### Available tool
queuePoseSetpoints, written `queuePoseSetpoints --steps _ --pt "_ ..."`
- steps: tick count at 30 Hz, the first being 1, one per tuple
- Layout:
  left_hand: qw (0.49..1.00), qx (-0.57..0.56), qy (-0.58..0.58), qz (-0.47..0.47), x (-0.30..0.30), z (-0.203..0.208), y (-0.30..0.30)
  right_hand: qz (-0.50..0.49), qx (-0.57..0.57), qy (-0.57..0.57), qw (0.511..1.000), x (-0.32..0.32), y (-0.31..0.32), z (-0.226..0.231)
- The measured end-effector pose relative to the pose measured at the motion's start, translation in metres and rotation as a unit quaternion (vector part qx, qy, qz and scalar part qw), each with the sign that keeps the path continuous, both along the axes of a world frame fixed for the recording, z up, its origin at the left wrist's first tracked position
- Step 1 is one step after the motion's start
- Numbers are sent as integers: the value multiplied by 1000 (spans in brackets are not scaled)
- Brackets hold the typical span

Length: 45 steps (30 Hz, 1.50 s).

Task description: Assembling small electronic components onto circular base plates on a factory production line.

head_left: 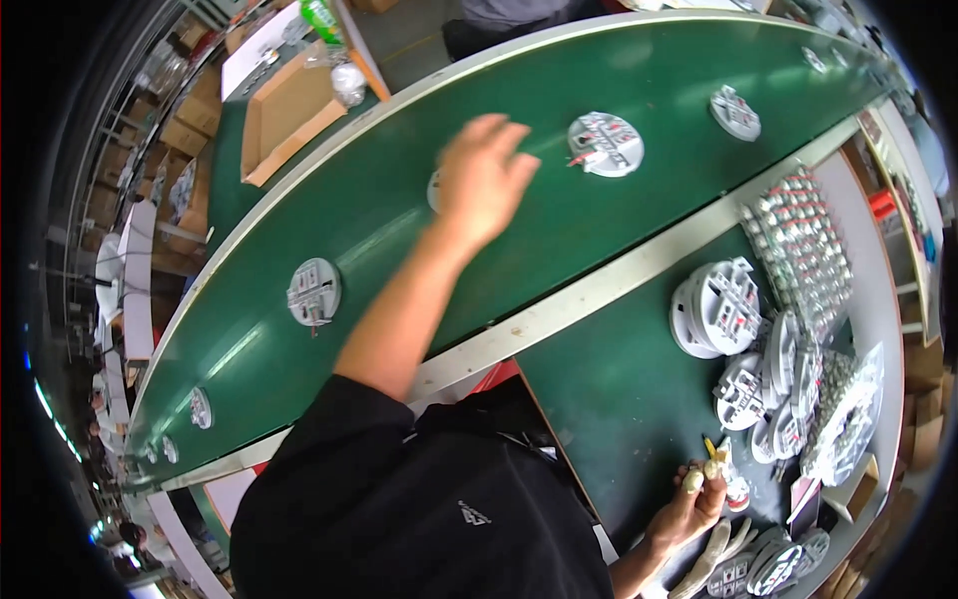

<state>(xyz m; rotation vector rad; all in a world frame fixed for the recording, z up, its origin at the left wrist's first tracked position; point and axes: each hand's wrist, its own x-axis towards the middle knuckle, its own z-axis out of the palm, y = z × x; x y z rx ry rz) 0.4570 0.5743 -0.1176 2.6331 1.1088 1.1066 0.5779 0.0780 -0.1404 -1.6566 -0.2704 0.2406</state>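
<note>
My left hand (481, 185) reaches across the green conveyor belt (384, 255), blurred by motion, with its fingers apart. It partly covers a pale round disc (433, 191). Right of it on the belt lies a grey round plate with metal parts and a red piece (606, 145); left of it lies another such plate (314, 292). Over the green side table (609, 429), my right hand (694, 504) has its fingers pinched together, with pale yellowish covers on the fingertips. A thin yellow-ended item (710, 447) shows beside them; what the fingers hold is not clear.
Stacked round plates (723, 304) and loose ones (783, 389) crowd the side table's right. Behind them lies a batch of small metal parts with red bits (798, 245), near a clear plastic bag (846, 419). A glove (714, 559) lies near. A cardboard tray (289, 115) stands beyond the belt.
</note>
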Motion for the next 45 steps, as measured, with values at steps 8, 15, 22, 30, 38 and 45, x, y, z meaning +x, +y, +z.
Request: queuePoseSetpoints --steps 8,15,22,30,38,45 --pt "960 -256 66 -89 -78 18 67 9 -11 38 999 5 12 13" --pt "937 -265 -8 -229 15 24 -186 -44 9 46 998 -7 31 17" --pt "944 -144 -22 -297 29 -16 -224 136 -134 -249 950 -11 65 33" --pt "940 -149 -26 -308 35 -14 -223 192 -192 -380 884 -9 81 28" --pt "921 -211 20 -327 18 5 -217 221 -237 -365 873 -18 79 46" --pt "899 -237 41 -365 8 6 -214 209 -250 -299 897 56 99 111"
